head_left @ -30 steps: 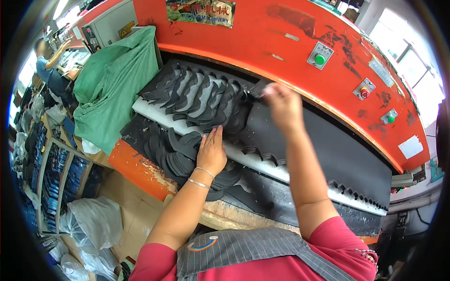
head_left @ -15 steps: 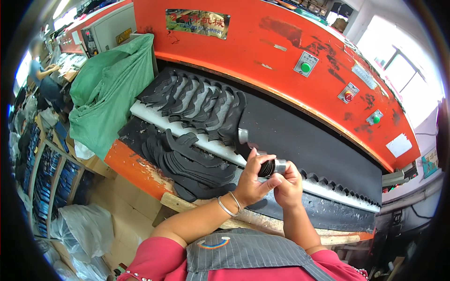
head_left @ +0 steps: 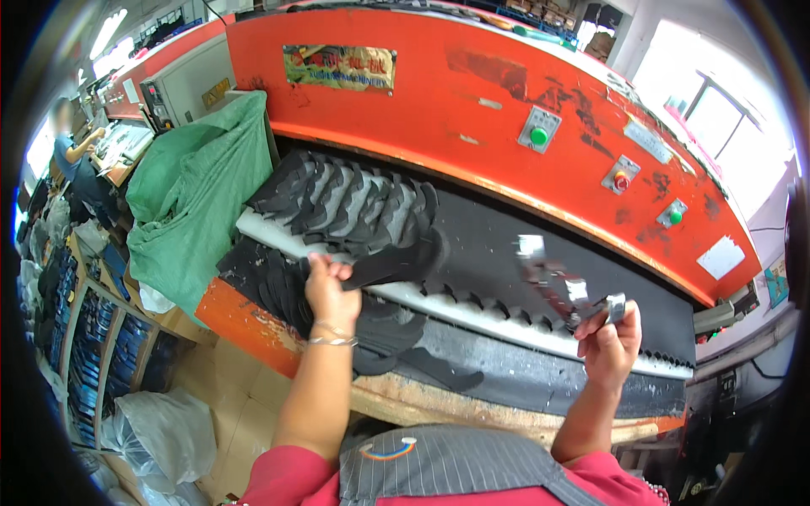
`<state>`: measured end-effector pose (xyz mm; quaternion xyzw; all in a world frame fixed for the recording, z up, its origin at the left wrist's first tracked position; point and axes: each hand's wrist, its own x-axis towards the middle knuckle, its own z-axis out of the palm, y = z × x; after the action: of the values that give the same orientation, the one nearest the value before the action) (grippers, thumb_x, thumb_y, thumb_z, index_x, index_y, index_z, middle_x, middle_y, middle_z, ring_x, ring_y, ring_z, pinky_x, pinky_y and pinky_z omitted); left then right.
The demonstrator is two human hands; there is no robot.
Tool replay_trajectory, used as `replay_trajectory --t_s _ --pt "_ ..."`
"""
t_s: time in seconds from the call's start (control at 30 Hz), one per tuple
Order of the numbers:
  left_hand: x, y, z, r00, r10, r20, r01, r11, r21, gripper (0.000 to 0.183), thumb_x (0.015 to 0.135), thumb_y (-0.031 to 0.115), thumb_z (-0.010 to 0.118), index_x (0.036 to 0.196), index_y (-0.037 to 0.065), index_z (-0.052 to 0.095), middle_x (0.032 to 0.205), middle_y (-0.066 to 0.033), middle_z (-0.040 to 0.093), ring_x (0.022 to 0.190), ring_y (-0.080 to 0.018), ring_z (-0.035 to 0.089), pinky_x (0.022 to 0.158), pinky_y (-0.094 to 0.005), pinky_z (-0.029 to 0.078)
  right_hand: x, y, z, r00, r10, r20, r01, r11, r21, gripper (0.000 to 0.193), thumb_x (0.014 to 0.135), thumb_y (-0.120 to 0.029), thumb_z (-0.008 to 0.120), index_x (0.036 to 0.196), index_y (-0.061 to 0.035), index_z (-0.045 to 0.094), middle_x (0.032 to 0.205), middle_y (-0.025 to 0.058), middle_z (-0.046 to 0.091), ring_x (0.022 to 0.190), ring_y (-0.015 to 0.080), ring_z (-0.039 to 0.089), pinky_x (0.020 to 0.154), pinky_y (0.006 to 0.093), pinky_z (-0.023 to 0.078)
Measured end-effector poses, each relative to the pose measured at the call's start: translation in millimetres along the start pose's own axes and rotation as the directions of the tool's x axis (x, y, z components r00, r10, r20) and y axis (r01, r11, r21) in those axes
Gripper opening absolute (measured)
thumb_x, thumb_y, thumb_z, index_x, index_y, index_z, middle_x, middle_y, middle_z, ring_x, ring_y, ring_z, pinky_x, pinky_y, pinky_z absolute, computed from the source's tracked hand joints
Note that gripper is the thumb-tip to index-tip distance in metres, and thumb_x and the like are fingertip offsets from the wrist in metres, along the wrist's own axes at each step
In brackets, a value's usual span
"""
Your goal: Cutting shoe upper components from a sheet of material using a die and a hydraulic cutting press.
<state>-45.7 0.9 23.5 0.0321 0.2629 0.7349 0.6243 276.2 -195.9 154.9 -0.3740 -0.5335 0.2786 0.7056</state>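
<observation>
My left hand, left of centre, is closed on the end of a curved stack of black foam-like pieces, which is slightly blurred. Held by one end in my right hand is a shiny metal cutting die, a wavy steel strip shape, above the black sheet. Beyond my left hand lie several wavy cut black pieces in a row. Under and beside that hand, a heap of loose curved black pieces rests near the front edge.
A white cutting board with a scalloped strip of black sheet along it runs across the press bed. Behind rises the orange press with green and red buttons. Green cloth hangs at left. Another person stands far left, near shelves.
My hands have moved apart. The die has gone right with my right hand, while my left hand has carried the black stack left, out of the die. The view has shifted slightly.
</observation>
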Motion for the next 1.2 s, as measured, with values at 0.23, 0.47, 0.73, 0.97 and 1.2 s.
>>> replay_trajectory --t_s 0.23,0.47,0.73,0.97,1.2 --pt "-52 40 -2 0.957 -0.218 0.193 0.200 0.974 0.111 0.031 0.097 0.043 0.051 0.091 0.012 0.052 0.067 0.0044 0.037 0.062 -0.0124 0.039 0.089 -0.0412 0.043 56 81 5 0.748 0.537 0.389 0.353 0.175 -0.919 0.028 0.084 -0.029 0.068 0.081 -0.0027 0.059 0.080 0.0155 0.066 0.075 0.0366 0.064 0.064 0.0432 0.049" --pt "-57 44 -14 0.852 -0.453 0.262 0.378 0.879 0.291 0.037 0.091 0.046 0.060 0.096 0.009 0.057 0.067 0.0035 0.042 0.062 -0.0111 0.044 0.084 -0.0396 0.046 157 177 107 0.895 0.374 0.244 0.033 0.491 -0.871 0.044 0.084 -0.043 0.068 0.105 -0.0049 0.064 0.099 0.0199 0.066 0.095 0.0334 0.064 0.085 0.0425 0.050" --pt "-50 59 -25 0.807 0.261 0.530 -0.536 -0.054 0.843 0.059 0.089 0.027 0.066 0.134 -0.003 0.043 0.120 -0.0202 0.054 0.112 -0.0301 0.054 0.098 -0.0376 0.041 162 284 143 0.961 0.219 0.170 0.101 0.297 -0.950 0.026 0.079 -0.025 0.068 0.100 -0.0102 0.068 0.099 0.0184 0.066 0.098 0.0337 0.062 0.085 0.0420 0.051" --pt "-86 65 -30 0.801 0.143 0.581 -0.575 -0.083 0.814 0.071 0.074 -0.006 0.058 0.141 -0.002 0.035 0.133 -0.0189 0.047 0.128 -0.0315 0.043 0.108 -0.0388 0.033 8 146 209 0.704 -0.280 0.653 0.525 0.824 -0.212 0.022 0.070 0.003 0.070 0.088 -0.0052 0.060 0.081 0.0096 0.062 0.073 0.0282 0.058 0.065 0.0362 0.049" --pt "-94 24 7 0.448 -0.012 0.894 -0.876 0.194 0.442 0.048 0.070 0.001 0.062 0.118 0.000 0.055 0.128 -0.0171 0.053 0.132 -0.0355 0.040 0.112 -0.0471 0.027 -8 113 174 0.844 -0.149 0.514 0.293 0.933 -0.209 0.023 0.073 0.004 0.070 0.094 -0.0017 0.062 0.092 0.0119 0.066 0.083 0.0299 0.062 0.072 0.0362 0.050"
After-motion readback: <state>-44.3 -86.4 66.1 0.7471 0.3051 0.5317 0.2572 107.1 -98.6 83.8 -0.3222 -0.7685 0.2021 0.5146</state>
